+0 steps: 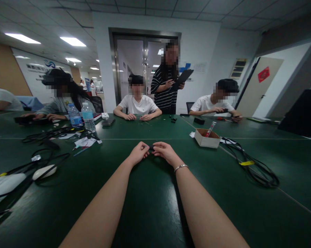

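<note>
Both my arms reach forward over the dark green table [150, 199]. Between my fingertips is a small black piece [151, 148], mostly covered by the fingers, so its kind cannot be made out. My left hand [140, 152] pinches it from the left side. From the right, my right hand [165, 152] grips it with closed fingers, and a silver bracelet [181, 167] circles that wrist. The two hands nearly meet, a little above the tabletop.
An open cardboard box [207, 140] holds a clear tube with red. Coiled black cables [258, 172] lie right; more cables, a white mouse [44, 172] and water bottles [87, 117] stand left. Several people sit around the table; a standing person [167, 82] holds a clipboard.
</note>
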Tool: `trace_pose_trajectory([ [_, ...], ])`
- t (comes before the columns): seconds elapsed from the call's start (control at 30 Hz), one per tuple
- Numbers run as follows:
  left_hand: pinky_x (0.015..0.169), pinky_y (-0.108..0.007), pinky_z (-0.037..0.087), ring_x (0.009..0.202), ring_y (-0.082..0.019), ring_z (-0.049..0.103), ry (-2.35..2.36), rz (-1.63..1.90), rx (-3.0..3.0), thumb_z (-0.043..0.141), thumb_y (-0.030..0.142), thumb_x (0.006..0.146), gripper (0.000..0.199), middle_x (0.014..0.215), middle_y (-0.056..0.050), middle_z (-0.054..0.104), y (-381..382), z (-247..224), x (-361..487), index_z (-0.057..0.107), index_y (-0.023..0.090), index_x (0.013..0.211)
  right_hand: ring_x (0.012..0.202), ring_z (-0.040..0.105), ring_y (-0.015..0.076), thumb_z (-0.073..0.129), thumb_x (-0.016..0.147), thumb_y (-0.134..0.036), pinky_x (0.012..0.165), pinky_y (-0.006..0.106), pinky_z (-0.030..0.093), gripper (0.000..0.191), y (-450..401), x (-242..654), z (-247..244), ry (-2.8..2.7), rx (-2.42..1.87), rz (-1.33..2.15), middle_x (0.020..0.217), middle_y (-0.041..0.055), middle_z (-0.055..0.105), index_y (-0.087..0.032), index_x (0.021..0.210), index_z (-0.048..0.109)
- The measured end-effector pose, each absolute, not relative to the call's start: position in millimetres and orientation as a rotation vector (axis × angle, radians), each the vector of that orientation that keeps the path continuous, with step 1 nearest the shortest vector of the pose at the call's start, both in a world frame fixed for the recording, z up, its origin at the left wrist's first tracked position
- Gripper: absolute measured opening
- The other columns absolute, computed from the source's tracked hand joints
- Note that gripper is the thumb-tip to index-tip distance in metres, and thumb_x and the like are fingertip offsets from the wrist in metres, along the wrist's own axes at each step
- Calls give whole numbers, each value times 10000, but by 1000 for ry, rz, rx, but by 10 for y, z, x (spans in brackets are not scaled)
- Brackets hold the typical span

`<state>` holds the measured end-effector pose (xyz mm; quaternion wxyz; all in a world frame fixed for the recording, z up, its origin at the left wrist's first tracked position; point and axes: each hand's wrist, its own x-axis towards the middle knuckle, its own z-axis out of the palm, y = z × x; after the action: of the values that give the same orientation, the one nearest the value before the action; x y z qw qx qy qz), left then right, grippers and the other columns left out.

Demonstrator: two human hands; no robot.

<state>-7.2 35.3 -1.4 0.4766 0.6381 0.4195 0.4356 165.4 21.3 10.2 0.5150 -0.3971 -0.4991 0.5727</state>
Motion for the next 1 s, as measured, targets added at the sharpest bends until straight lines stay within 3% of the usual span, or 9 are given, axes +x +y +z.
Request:
trace_pose_trajectory([
  [0.23, 510, -216, 419, 563, -102, 537, 1147, 1048, 1661, 544, 419, 817, 254, 720, 5, 553, 371, -37, -107, 523, 166, 833, 636, 679, 129, 657, 771, -36, 535, 162, 552, 161, 216, 1667, 93, -1212, -947, 1382, 807, 52, 672, -117, 908, 634],
  [0.67, 575, -264, 424, 600, -144, 543, 1237, 932, 1755, 394, 572, 823, 436, 705, -20, 578, 373, -23, -97, 545, 164, 802, 651, 673, 120, 696, 744, -60, 543, 155, 550, 184, 205, 1669, 101, -1228, -944, 1397, 834, 49, 672, -133, 907, 650],
  [1.0, 584, -290, 409, 546, -157, 531, 1297, 926, 1688, 327, 664, 799, 598, 612, -53, 582, 346, 28, -77, 568, 141, 639, 729, 682, 137, 727, 705, -78, 580, 164, 553, 260, 201, 1682, 115, -1310, -896, 1435, 902, 52, 670, -146, 944, 652],
])
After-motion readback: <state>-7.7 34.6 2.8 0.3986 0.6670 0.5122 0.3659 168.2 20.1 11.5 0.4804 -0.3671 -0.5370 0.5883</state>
